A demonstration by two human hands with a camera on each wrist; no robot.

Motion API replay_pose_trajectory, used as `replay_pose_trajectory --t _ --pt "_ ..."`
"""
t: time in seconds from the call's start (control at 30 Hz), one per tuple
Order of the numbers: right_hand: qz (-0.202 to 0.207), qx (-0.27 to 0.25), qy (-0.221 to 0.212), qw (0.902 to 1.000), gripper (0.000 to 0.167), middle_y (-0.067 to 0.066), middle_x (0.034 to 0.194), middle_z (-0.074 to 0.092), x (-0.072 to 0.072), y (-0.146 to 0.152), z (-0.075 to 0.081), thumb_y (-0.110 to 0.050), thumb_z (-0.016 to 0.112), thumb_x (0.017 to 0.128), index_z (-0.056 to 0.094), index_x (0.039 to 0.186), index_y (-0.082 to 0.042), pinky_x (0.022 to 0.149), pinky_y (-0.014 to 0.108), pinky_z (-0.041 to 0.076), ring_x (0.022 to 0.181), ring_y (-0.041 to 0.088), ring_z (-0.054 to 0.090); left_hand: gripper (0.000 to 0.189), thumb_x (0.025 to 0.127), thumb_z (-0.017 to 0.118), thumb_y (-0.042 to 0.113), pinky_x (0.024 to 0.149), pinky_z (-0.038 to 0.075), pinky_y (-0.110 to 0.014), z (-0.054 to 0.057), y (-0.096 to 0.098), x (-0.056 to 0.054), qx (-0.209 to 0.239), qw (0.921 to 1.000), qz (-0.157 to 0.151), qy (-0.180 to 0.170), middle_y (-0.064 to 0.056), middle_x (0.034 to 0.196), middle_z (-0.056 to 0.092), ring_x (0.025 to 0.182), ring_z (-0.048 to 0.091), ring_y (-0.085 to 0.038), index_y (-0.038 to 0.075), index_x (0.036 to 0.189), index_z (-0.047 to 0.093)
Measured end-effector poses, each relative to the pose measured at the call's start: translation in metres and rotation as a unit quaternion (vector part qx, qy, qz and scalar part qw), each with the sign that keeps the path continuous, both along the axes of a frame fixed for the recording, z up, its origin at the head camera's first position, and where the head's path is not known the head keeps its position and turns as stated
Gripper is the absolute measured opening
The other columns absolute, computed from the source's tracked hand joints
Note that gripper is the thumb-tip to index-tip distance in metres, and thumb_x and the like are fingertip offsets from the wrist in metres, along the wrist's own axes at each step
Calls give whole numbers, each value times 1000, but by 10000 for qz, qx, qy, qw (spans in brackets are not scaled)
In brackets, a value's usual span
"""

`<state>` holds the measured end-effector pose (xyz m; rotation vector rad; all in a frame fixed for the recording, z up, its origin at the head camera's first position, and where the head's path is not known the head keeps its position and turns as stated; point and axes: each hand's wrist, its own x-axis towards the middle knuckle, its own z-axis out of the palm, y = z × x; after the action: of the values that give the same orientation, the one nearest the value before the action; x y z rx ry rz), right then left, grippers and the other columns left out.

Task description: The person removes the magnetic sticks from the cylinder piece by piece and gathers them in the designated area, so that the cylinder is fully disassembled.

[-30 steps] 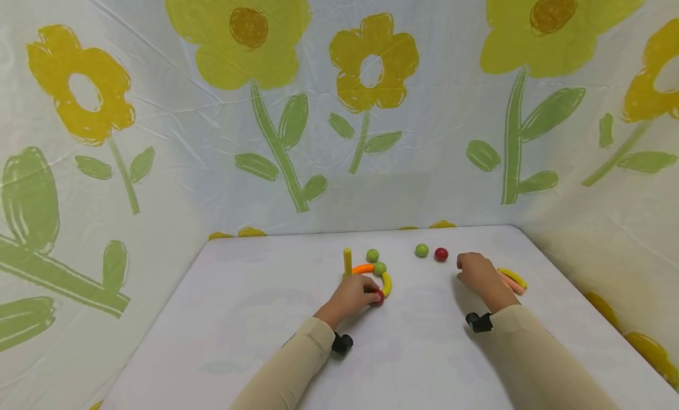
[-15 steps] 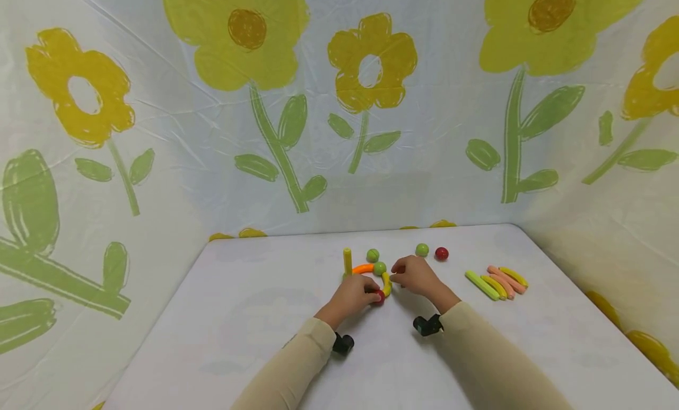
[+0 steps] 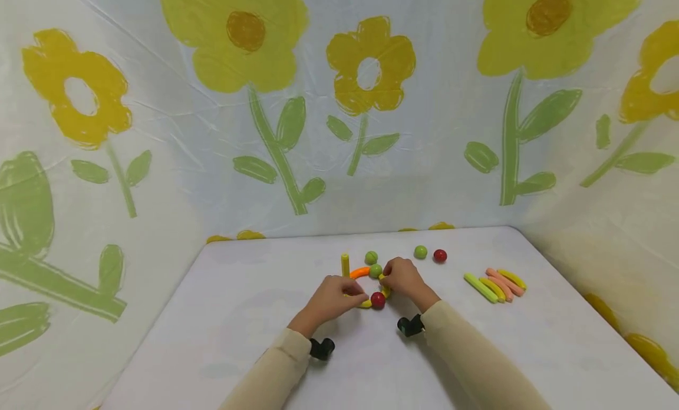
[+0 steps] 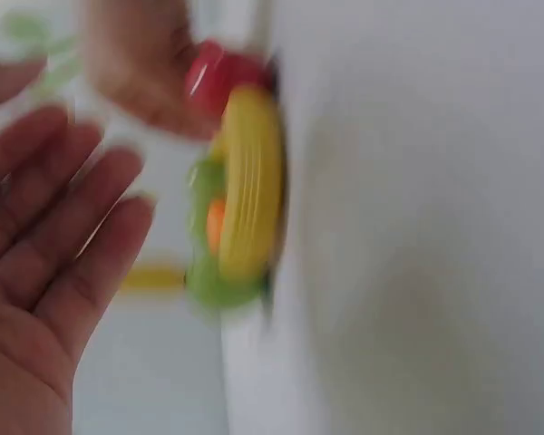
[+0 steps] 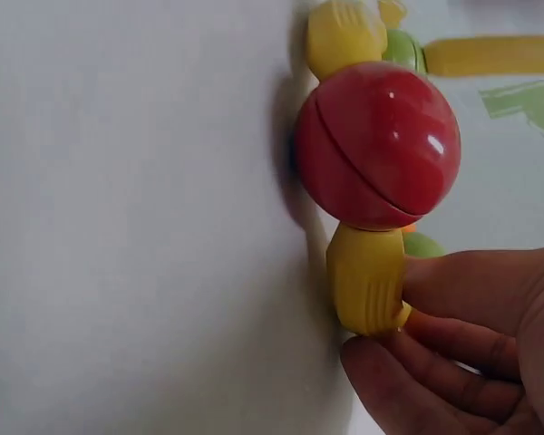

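A ring of curved sticks and balls lies on the white table, partly covered by both hands in the head view. My right hand [image 3: 405, 277] pinches a yellow curved stick [image 5: 367, 281] between thumb and fingers, its end against a red ball [image 5: 381, 145]. Beside the ring, my left hand [image 4: 54, 236] has its fingers extended and holds nothing. A second yellow curved stick [image 4: 252, 181] runs from the red ball to a green ball [image 4: 222, 285]. Farther back in the ring are an orange curved stick [image 3: 361, 272] and another green ball [image 3: 375, 271]. A yellow straight stick [image 3: 346, 265] stands upright at the left.
Just behind the ring sits a loose green ball [image 3: 371, 257]. Another green ball [image 3: 421, 252] and a red ball [image 3: 439, 255] lie farther right. Light green [image 3: 480, 288], yellow and pink sticks [image 3: 506, 282] lie side by side at the right. Flowered cloth hangs behind.
My right hand has come left from the loose sticks to the ring and now pinches the yellow curved stick. My left hand has let go of the red ball and drawn back left.
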<state>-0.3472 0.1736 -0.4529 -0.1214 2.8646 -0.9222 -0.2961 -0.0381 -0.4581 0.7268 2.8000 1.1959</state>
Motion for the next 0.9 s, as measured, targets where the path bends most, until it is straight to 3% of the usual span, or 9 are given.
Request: replay_pose_trajectory --t 0.1,0.2,0.3,0.37,0.47,0.57,0.73,0.83,0.9 --pt "238 122 24 9996 19 5 86 66 -5 -1 0 -17 74 84 71 98 -5 65 26 51 74 18 56 24 84 73 43 66 51 -27 2 -30 1 224 9988 412 -122 7 77 68 74 59 -12 19 80 71" --pt "427 169 -7 9989 17 4 87 66 -8 -1 1 -17 73 84 71 98 -7 67 26 51 76 18 55 36 81 75 44 76 54 -32 -5 -46 -6 320 9957 747 -449 3 100 69 90 63 -15 16 103 69" --pt "694 199 -28 9974 14 3 89 66 -9 -4 3 -15 74 85 72 97 -9 70 27 53 77 18 55 60 79 78 43 98 50 -42 -12 -48 -11 269 9949 562 -798 -1 131 61 119 58 -25 18 131 59" --pt "917 264 2 9954 12 3 90 67 -9 -8 7 -13 74 84 72 96 -9 71 27 53 77 17 55 61 79 78 40 107 43 -47 -14 -44 -11 132 9958 201 -884 1 138 57 129 52 -28 21 134 57" --pt "1192 355 11 9922 11 2 92 67 -11 -12 11 -10 73 85 73 95 -10 72 27 53 79 16 56 46 79 79 36 108 41 -47 -11 -36 -8 -168 9962 -186 -837 5 128 64 128 53 -24 24 122 66" --pt "1349 445 43 9899 13 2 93 67 -15 -16 13 -7 71 85 73 97 -11 72 27 53 80 15 57 30 79 79 34 102 45 -41 -8 -28 -6 -364 9954 -403 -787 11 112 69 115 59 -16 26 107 71" --pt "1563 597 213 9857 15 1 95 69 -18 -21 16 -6 70 85 73 98 -12 75 28 53 81 15 57 24 79 79 34 84 46 -28 -4 -18 -2 -509 9954 -376 -715 15 98 70 91 56 -10 25 101 73" --pt "1665 446 313 9845 18 0 99 70 -15 -20 19 -9 68 86 73 103 -13 79 30 54 83 14 58 28 79 79 34 83 47 -28 -7 -15 -1 -512 9960 -210 -705 14 100 70 93 57 -11 23 104 73" --pt "1810 26 321 9830 22 -1 103 70 -11 -16 21 -8 64 87 72 107 -14 83 31 55 88 13 60 33 79 80 33 87 49 -31 -9 -13 0 -446 9965 -102 -703 11 105 71 99 59 -12 22 108 73"
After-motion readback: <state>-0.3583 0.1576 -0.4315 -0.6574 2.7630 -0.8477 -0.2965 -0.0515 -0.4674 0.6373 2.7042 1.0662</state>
